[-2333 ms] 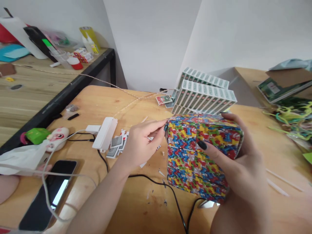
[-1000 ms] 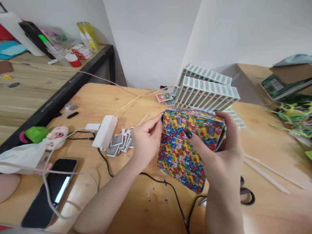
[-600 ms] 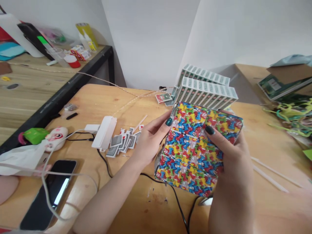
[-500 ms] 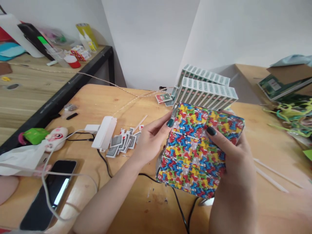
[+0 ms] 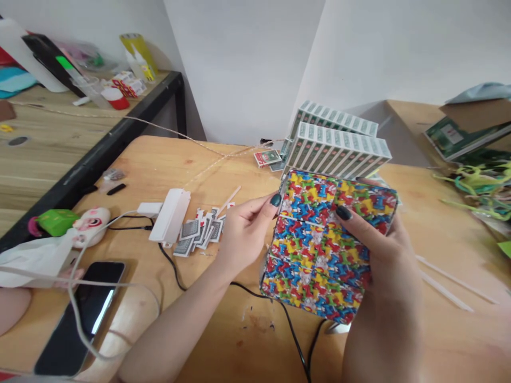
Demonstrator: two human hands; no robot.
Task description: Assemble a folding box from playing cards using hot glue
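A box (image 5: pixel 315 255) covered in a bright red, blue, yellow and green pattern is held up over the table. My right hand (image 5: pixel 383 250) grips its right side, thumb lying across the patterned face and fingers hidden behind. At the upper left edge, my left hand (image 5: pixel 249 226) pinches the side with thumb and fingers. Just beyond the box stand two rows of green-and-white card packs (image 5: pixel 339 149). Small grey-backed playing cards (image 5: pixel 199 231) lie in a loose pile left of my left hand.
A white power strip (image 5: pixel 170 215), a phone (image 5: pixel 82 319) and white cables lie on the left. Black cords run under my hands. White sticks (image 5: pixel 447 290) lie at right, near green stringy material (image 5: pixel 483 183). A red-and-green card pack (image 5: pixel 267 158) sits at the back.
The box has turned and tilted slightly in my hands, showing a little less of its left side. Both hands keep their grip on it.
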